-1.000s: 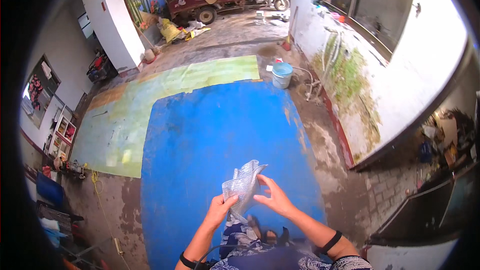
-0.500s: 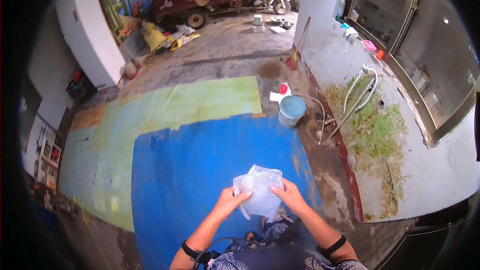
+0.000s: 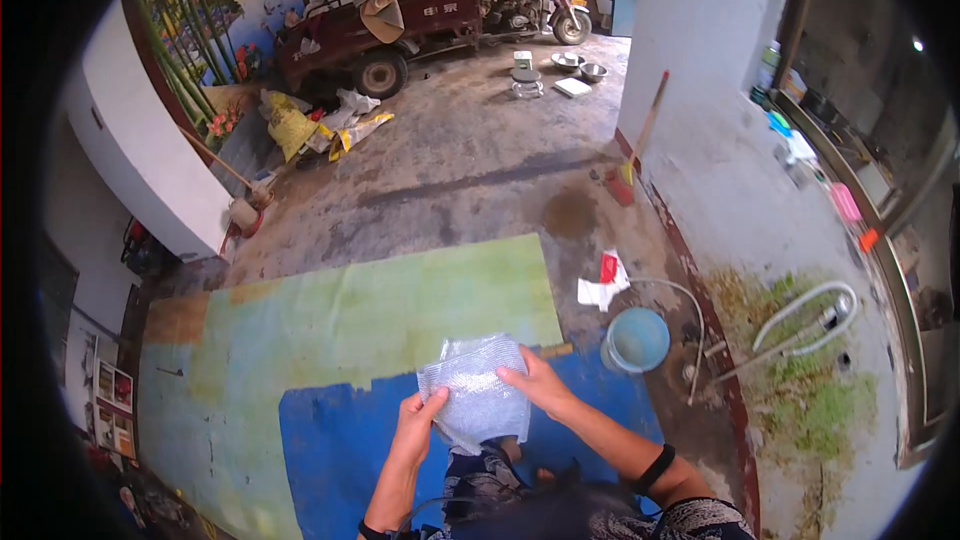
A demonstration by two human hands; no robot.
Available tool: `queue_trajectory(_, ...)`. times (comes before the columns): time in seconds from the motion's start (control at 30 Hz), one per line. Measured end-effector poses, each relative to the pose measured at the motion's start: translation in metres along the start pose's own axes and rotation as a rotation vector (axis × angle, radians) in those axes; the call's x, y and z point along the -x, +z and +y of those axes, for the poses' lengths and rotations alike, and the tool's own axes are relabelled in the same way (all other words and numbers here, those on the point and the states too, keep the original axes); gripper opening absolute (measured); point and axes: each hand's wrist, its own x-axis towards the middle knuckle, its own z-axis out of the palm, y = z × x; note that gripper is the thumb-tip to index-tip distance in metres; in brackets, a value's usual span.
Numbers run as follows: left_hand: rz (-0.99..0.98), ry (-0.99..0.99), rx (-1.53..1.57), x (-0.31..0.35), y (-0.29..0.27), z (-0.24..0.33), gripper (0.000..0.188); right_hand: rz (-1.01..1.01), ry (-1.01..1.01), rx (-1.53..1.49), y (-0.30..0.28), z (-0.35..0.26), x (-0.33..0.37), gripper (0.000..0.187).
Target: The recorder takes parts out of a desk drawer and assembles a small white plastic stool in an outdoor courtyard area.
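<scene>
A silvery mesh cloth [image 3: 474, 402] is held up in front of me, roughly square, with a second layer or corner showing above its top edge. My left hand [image 3: 414, 424] is closed on its left side, thumb on the near face. My right hand [image 3: 538, 383] grips the upper right edge, the thumb pressed on the face and the fingers mostly hidden behind. Below the cloth lies a blue mat [image 3: 350, 450], beside a green mat [image 3: 400, 298].
A light blue bucket [image 3: 638, 340] stands at the right, near a hose [image 3: 690, 305] and white packaging with a red patch [image 3: 608, 280]. A broom [image 3: 645, 135] leans on the wall. Far off are a cargo tricycle [image 3: 430, 25], yellow sacks [image 3: 290, 130] and metal bowls [image 3: 592, 71].
The view has tilted up and shifted, so the mats and bucket sit lower. Both hands still hold the cloth, which now appears slightly farther left and turned a little.
</scene>
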Motion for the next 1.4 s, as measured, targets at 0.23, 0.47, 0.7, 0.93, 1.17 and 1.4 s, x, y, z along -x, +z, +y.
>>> queue_trajectory(0.23, -0.211, 0.030, -0.071, -0.266, -0.006, 0.095, 0.025, -0.034, 0.010, 0.150, -0.029, -0.034, -0.261, 0.033)
queue_trajectory(0.47, -0.202, 0.043, -0.065, -0.502, 0.007, 0.196, 0.024, 0.212, 0.007, 0.221, -0.101, -0.065, -0.477, 0.027)
queue_trajectory(0.7, -0.053, 0.082, -0.243, -0.755, -0.013, 0.300, 0.023, 0.124, 0.027, 0.024, -0.133, -0.071, -0.745, 0.021)
queue_trajectory(0.93, 0.017, 0.036, -0.036, -0.969, -0.022, 0.405, 0.027, 0.162, -0.017, 0.121, -0.119, -0.131, -1.034, 0.016)
queue_trajectory(1.17, -0.095, -0.122, -0.026, -1.236, -0.015, 0.477, 0.026, 0.382, -0.008, 0.094, -0.181, -0.165, -1.276, 0.019)
queue_trajectory(1.4, -0.275, -0.255, -0.086, -1.464, 0.051, 0.572, 0.027, 0.441, 0.116, 0.153, -0.262, -0.221, -1.439, 0.040)
